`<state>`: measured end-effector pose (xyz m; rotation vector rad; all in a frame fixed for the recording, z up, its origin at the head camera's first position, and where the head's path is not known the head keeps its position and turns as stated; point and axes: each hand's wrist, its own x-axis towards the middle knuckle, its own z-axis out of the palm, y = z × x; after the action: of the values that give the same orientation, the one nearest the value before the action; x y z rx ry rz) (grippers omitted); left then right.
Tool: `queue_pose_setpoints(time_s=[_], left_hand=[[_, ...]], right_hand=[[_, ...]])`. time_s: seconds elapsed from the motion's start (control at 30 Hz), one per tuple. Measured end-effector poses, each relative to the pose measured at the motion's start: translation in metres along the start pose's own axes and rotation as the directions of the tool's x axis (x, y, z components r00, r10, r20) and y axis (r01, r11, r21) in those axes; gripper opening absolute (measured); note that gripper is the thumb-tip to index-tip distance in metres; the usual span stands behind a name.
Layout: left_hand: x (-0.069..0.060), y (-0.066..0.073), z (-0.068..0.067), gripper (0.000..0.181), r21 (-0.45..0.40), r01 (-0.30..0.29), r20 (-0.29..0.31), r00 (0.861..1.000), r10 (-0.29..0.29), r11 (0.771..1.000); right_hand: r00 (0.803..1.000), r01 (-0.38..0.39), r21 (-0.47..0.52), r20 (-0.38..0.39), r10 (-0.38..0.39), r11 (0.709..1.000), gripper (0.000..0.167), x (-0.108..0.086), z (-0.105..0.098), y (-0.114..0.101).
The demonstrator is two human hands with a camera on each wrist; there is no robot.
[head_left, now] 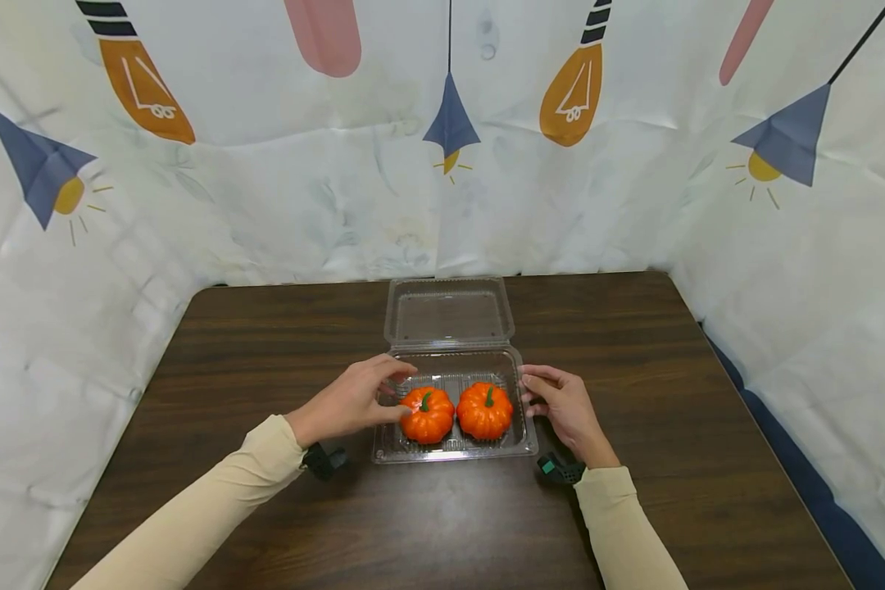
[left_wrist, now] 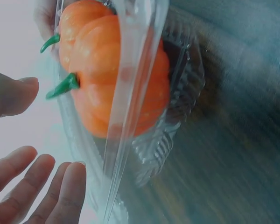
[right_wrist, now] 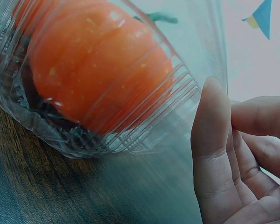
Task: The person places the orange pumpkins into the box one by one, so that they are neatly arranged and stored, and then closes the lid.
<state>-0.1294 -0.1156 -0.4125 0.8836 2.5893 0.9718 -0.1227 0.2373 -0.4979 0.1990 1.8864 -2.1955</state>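
Observation:
A clear hinged plastic container (head_left: 453, 453) lies on the table with its lid (head_left: 450, 315) folded back. Two orange toy pumpkins with green stems sit side by side in its base: the left pumpkin (head_left: 429, 418) and the right pumpkin (head_left: 485, 411). My left hand (head_left: 357, 397) reaches over the container's left edge, thumb and fingers spread beside the left pumpkin. In the left wrist view a gap shows between these fingers (left_wrist: 70, 191) and the pumpkin. At the container's right edge, my right hand (head_left: 564, 406) pinches the rim between thumb and finger (right_wrist: 212, 126).
The dark wood-grain table (head_left: 265, 352) stretches out on both sides of the container. Behind and beside it hangs a white curtain (head_left: 324, 188) printed with lamps and bulbs. Each wrist wears a dark camera strap (head_left: 324, 460).

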Motion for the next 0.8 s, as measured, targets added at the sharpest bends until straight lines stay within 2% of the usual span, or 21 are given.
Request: queue_pose_setpoints(time_s=[0.17, 0.33, 0.53, 0.8], left_hand=[[0.001, -0.003, -0.007, 0.056, -0.033, 0.03, -0.022, 0.999, -0.031, 0.999], [0.003, -0.01, -0.014, 0.056, -0.024, 0.036, -0.085, 0.996, -0.038, 0.999], [0.006, -0.024, -0.024, 0.054, -0.043, 0.062, -0.164, 0.984, -0.069, 0.997], [0.01, -0.042, -0.033, 0.056, -0.08, 0.133, -0.214, 0.966, -0.148, 0.988]], right_hand=[[1.0, 0.004, 0.008, 0.0, -0.004, 1.0, 0.041, -0.001, 0.0, -0.001], [1.0, 0.004, 0.01, -0.002, -0.004, 1.0, 0.041, -0.001, 0.0, -0.001], [1.0, -0.001, 0.01, 0.001, 0.001, 1.0, 0.041, 0.0, 0.0, 0.001], [1.0, -0.003, 0.009, -0.002, 0.003, 1.0, 0.042, 0.0, 0.0, 0.0]])
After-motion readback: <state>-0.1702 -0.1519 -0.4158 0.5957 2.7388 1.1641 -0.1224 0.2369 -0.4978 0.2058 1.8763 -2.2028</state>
